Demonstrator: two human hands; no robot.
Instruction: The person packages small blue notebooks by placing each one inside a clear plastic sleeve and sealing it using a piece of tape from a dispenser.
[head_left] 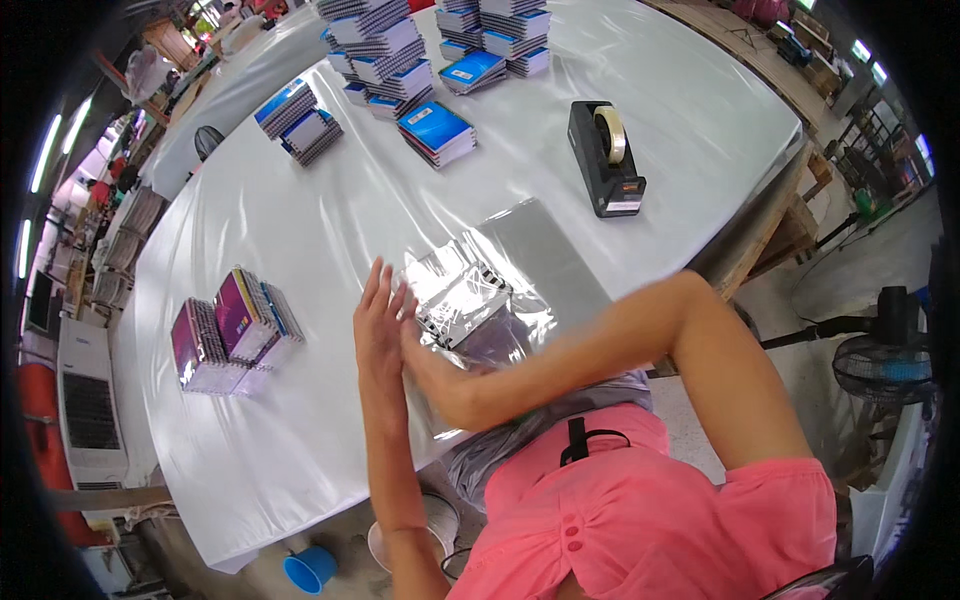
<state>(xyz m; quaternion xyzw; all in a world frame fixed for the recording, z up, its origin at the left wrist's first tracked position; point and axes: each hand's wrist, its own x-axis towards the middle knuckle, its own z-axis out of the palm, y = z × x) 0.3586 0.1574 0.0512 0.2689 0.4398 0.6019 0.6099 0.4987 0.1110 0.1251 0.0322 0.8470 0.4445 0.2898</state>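
My left hand (380,325) is raised over the table with its fingers stretched out and holding nothing. Against its inner side lies my right hand (415,345), bent at the wrist; its fingers are mostly hidden behind the left hand and slightly blurred. Just right of both hands, a shiny clear plastic wrapper (505,335) covers a spiral-bound notebook (462,308), whose black binding shows at two corners. Glare hides much of its cover. Beneath and beyond the wrapper, flat clear plastic bags (545,250) form a greyish sheet on the table.
Purple spiral notebooks (240,325) stand at the left on the white-covered table (320,430). A black tape dispenser (605,165) sits at the far right. Blue notebooks (437,130) and tall notebook stacks (375,45) occupy the back. A fan (885,365) stands right; a blue bucket (310,568) is below.
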